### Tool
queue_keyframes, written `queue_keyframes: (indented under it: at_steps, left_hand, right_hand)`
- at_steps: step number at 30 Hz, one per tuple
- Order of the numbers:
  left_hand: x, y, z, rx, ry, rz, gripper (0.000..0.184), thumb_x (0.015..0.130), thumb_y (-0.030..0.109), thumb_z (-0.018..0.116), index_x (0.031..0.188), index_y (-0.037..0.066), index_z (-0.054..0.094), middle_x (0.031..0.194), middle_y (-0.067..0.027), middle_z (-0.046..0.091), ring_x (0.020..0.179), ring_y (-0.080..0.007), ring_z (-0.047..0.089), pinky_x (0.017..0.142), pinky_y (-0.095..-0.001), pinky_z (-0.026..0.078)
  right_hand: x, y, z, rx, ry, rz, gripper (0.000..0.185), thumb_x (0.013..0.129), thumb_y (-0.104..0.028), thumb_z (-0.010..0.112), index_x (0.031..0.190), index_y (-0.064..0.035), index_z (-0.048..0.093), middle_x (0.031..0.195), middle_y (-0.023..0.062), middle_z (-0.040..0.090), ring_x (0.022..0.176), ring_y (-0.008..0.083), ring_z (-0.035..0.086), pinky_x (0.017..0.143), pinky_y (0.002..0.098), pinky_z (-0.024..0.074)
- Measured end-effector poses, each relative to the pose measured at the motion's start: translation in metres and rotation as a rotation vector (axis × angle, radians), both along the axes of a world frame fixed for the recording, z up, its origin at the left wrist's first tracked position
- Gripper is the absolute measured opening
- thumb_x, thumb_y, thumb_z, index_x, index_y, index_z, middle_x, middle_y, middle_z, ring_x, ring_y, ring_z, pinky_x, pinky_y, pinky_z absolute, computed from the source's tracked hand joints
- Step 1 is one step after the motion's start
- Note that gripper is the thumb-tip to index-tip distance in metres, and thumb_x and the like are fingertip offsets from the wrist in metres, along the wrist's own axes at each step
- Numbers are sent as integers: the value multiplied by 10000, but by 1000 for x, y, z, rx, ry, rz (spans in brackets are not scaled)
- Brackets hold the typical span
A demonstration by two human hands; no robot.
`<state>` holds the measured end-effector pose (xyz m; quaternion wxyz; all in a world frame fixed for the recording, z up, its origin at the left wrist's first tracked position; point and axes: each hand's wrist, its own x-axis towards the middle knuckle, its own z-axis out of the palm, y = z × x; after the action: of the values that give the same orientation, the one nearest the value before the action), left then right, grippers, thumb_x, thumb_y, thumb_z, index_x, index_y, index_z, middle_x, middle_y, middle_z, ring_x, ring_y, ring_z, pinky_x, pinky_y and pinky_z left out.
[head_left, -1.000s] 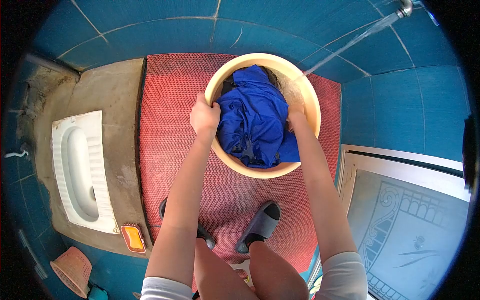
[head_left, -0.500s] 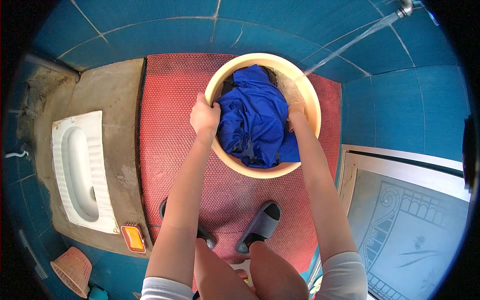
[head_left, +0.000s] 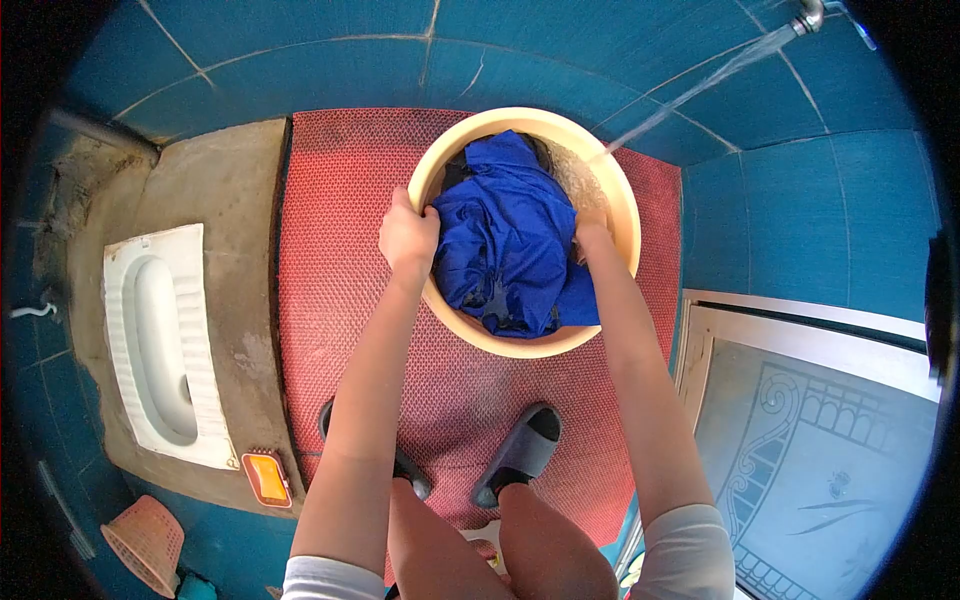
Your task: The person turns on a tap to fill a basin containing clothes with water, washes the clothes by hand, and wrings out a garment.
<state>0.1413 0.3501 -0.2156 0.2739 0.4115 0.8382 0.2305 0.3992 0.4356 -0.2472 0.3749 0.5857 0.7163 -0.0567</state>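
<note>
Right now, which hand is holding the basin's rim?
Your left hand grips the cream basin by its rim; your right hand is inside, beside the blue cloth.

Cloth [head_left: 510, 225] deep blue; basin [head_left: 627, 205] cream-yellow; mat [head_left: 340, 260] red, fine-meshed; wall tiles [head_left: 540, 60] teal-blue, pale-lined.

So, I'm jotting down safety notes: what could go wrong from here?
Water pours from the tap into the basin; left running, it might overflow onto the red mat and make footing slippery. The blue cloth covers much of the basin, so moving it could splash. The left hand holds the rim, so a hard pull there might tilt the basin.
</note>
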Motion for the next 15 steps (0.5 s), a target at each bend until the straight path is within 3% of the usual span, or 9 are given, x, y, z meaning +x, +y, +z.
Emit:
queue_keyframes:
  at_steps: [5,8,11,15]
  left_hand:
    - [0,0,2,7,8,5,273,730,206,577,936,65,467,807,-186,611,784,-358,594,709,-447,463]
    - [1,-1,3,6,4,6,277,728,208,580,937,66,467,814,-186,610,787,-358,594,710,-446,462]
    - [0,-1,1,12,7,3,279,726,208,580,937,67,466,812,-186,610,783,-358,594,707,-448,463]
    - [0,0,0,10,24,-1,272,725,205,574,933,69,464,798,-186,610,761,-361,597,691,-453,470]
  right_hand:
    - [-3,3,-3,-47,22,-152,138,705,-215,641,706,-84,684,686,51,656,623,175,642,572,311,517]
    - [-1,6,-10,-70,-38,-118,145,709,-217,641,744,-84,686,703,56,658,647,181,644,601,323,519]
    - [20,10,-49,39,-92,-31,155,707,-222,644,772,-88,686,735,72,658,681,189,644,621,329,516]
    - [21,8,-44,82,-50,36,161,709,-219,640,804,-97,685,778,94,657,726,200,643,648,336,510]
